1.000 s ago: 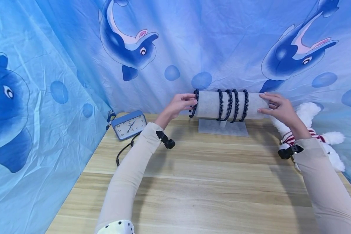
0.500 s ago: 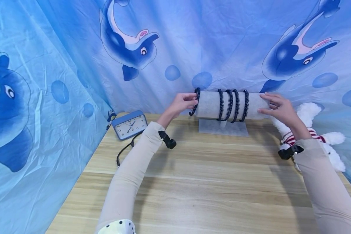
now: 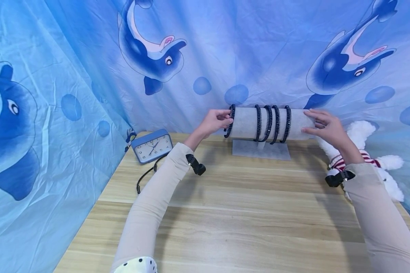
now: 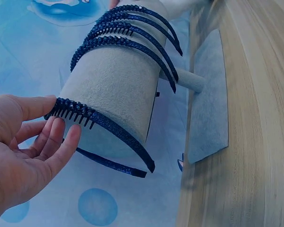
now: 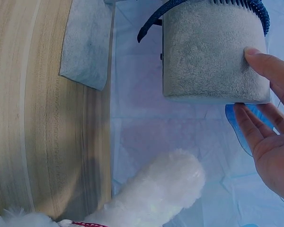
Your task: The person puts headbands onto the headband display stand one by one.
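Left hand is pinching a dark toothed headband between thumb and fingers, at the left end of a grey display roll. Right hand is gripping the roll's other end, its thumb pressing on the side and its fingers touching the end edge. Four more headbands are straddling the roll between the hands, apart from the pinched one. A flat base is resting on the wooden worktop, supporting the roll. A blue clock is standing near the left sleeve; a white plush toy is lying by the right wrist.
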Demonstrator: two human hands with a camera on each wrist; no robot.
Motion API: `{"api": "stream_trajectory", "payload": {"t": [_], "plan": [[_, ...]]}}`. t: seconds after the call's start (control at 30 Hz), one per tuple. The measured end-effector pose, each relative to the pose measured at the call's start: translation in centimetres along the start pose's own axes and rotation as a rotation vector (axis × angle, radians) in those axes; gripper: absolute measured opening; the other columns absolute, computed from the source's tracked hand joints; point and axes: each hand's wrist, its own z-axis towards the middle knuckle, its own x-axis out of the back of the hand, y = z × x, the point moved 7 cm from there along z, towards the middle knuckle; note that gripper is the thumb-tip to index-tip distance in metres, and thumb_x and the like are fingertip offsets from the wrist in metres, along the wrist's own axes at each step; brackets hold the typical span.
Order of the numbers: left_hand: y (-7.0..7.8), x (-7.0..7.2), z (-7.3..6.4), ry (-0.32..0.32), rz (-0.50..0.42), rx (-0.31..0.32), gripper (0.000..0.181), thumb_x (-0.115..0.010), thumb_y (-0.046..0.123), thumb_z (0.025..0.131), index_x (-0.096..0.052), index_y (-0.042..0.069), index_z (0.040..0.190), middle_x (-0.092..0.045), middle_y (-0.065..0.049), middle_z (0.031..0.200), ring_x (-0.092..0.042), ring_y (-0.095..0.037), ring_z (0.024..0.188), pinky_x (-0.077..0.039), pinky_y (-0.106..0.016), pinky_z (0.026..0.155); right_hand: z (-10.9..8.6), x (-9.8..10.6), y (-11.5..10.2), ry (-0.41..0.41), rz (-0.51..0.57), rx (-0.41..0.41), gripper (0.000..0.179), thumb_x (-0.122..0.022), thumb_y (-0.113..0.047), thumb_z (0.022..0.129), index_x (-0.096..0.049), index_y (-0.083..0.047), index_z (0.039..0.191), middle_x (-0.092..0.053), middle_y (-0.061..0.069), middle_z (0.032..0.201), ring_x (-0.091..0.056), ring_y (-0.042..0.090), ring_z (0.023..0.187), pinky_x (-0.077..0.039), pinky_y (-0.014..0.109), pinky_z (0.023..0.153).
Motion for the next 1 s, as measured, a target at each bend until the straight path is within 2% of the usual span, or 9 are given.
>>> {"api": "stream_trajectory", "payload": {"t": [0.2,0.3,0.43,0.57,0.77,0.87,1.0], "plan": [[0.31,0.14,-0.26,0.014,0.050,-0.031,0.053,-0.071,0.006,0.095,-0.053,-0.002,0.144,-0.067,-0.017,0.113,-0.067,-0.023,0.104,-0.061,-0.030,0.091,0.06,-0.13,0.06,-0.002,0.002,-0.004,0.064,-0.079,-0.023,0.091,-0.053,-0.016,0.149,-0.040,0.011,0.156,-0.047,0.019,0.137,-0.041,0.001,0.101],[0.56,0.22,-0.25,0.028,0.067,-0.053,0.054,-0.073,0.006,0.093,-0.054,-0.001,0.144,-0.069,-0.017,0.113,-0.068,-0.023,0.102,-0.062,-0.027,0.088,0.12,-0.16,0.11,-0.007,-0.002,-0.011,0.065,-0.079,-0.024,0.091,-0.052,-0.016,0.150,-0.040,0.011,0.157,-0.047,0.021,0.139,-0.041,0.004,0.105],[0.81,0.08,-0.16,0.027,0.044,-0.074,0.054,-0.074,0.002,0.091,-0.056,-0.002,0.142,-0.069,-0.022,0.115,-0.070,-0.025,0.101,-0.063,-0.028,0.085,0.13,-0.12,0.08,-0.012,-0.006,-0.021,0.065,-0.078,-0.024,0.091,-0.052,-0.016,0.150,-0.039,0.012,0.158,-0.046,0.025,0.140,-0.042,0.007,0.107],[0.81,-0.07,-0.08,0.025,0.021,-0.077,0.055,-0.074,-0.002,0.090,-0.056,-0.003,0.141,-0.069,-0.024,0.118,-0.069,-0.026,0.102,-0.063,-0.029,0.085,0.11,-0.09,0.09,-0.015,-0.001,-0.021,0.065,-0.079,-0.024,0.091,-0.052,-0.016,0.150,-0.039,0.010,0.157,-0.046,0.021,0.139,-0.041,0.003,0.104],[0.81,-0.08,-0.16,0.025,0.109,-0.075,0.063,-0.079,0.000,0.086,-0.056,0.002,0.144,-0.069,-0.018,0.119,-0.066,-0.025,0.108,-0.060,-0.028,0.091,0.04,-0.01,0.15,-0.012,0.014,-0.011,0.064,-0.079,-0.022,0.091,-0.053,-0.015,0.149,-0.040,0.008,0.156,-0.047,0.014,0.136,-0.041,0.000,0.100],[0.85,-0.08,-0.10,0.008,0.157,-0.087,0.068,-0.082,0.000,0.083,-0.055,0.005,0.145,-0.067,-0.016,0.122,-0.064,-0.027,0.113,-0.059,-0.028,0.092,0.04,0.01,0.21,-0.016,0.010,-0.018,0.065,-0.079,-0.024,0.091,-0.052,-0.017,0.150,-0.039,0.008,0.158,-0.046,0.019,0.138,-0.040,-0.001,0.100],[0.79,-0.04,0.16,-0.021,0.197,-0.124,0.072,-0.083,-0.001,0.081,-0.054,0.008,0.147,-0.058,-0.016,0.134,-0.060,-0.030,0.121,-0.059,-0.030,0.095,0.15,-0.03,0.32,-0.021,-0.002,-0.031,0.066,-0.078,-0.026,0.091,-0.051,-0.018,0.151,-0.037,0.008,0.161,-0.043,0.029,0.142,-0.040,0.000,0.101]]}}
